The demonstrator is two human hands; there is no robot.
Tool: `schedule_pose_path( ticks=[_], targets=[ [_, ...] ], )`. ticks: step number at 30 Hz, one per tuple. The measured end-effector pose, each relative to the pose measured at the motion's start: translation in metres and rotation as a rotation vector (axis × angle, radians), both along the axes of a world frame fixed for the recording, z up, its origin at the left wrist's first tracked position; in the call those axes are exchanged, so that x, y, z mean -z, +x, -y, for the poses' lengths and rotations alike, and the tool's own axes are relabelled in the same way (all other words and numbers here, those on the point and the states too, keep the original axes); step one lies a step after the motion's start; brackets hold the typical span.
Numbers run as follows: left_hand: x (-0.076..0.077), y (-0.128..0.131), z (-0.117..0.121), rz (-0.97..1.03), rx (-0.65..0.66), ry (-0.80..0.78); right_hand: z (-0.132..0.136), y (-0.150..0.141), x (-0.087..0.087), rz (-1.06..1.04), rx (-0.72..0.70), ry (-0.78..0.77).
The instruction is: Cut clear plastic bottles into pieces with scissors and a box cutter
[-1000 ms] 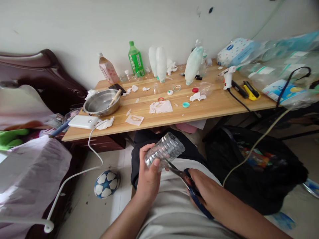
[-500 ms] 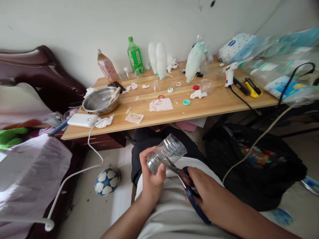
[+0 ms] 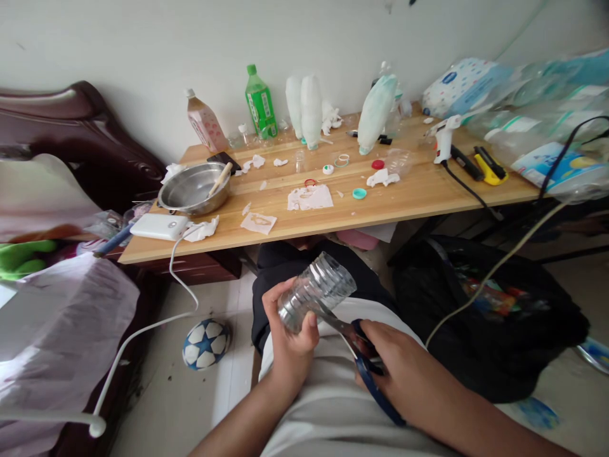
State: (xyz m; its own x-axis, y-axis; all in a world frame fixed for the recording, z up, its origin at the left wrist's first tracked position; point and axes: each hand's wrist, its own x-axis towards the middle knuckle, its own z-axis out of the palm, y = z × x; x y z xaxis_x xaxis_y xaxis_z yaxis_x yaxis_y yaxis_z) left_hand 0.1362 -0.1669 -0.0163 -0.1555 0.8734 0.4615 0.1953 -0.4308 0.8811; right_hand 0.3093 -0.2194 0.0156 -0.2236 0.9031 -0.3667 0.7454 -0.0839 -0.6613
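Observation:
A clear, ribbed, cut plastic bottle (image 3: 328, 279) lies tilted above my lap, its open end pointing up and to the right. My left hand (image 3: 292, 336) wraps round its lower end, with the thumb on the near side. In my right hand (image 3: 397, 362) are dark-blue-handled scissors (image 3: 375, 387), their blades slightly apart and reaching to the bottle's near side by my left thumb. Where exactly the blade tips meet the plastic is hard to make out.
Ahead stands a wooden table (image 3: 214, 238) with a metal bowl (image 3: 183, 190), a green bottle (image 3: 261, 108), a glue gun (image 3: 445, 139) and a yellow utility knife (image 3: 490, 166). A black bag (image 3: 428, 330) sits right; a ball (image 3: 205, 344) lies left on the floor.
The view has shifted slightly, so the table appears a little higher and further right. My hands keep their holds on the bottle and scissors; the scissor blades look about the same.

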Motion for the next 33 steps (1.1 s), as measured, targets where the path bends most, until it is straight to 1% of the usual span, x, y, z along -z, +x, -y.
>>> schedule_pose_path(
  ticks=[6, 10, 19, 26, 33],
  targets=[
    [0.002, -0.002, 0.0, -0.065, -0.074, 0.028, -0.003, 0.001, 0.0, 0.045, -0.018, -0.01],
    [0.006, -0.005, -0.002, -0.094, -0.08, 0.067, -0.003, 0.001, -0.001, 0.072, -0.02, -0.017],
    [0.008, -0.002, -0.007, -0.015, 0.017, 0.162, -0.002, 0.002, 0.002, 0.049, -0.018, -0.006],
    [0.015, -0.005, -0.014, -0.012, 0.074, 0.275, 0.001, 0.004, 0.006, 0.018, -0.003, -0.023],
    [0.022, -0.003, -0.022, 0.018, 0.088, 0.356, 0.0, 0.005, 0.008, -0.011, -0.024, -0.023]
  ],
)
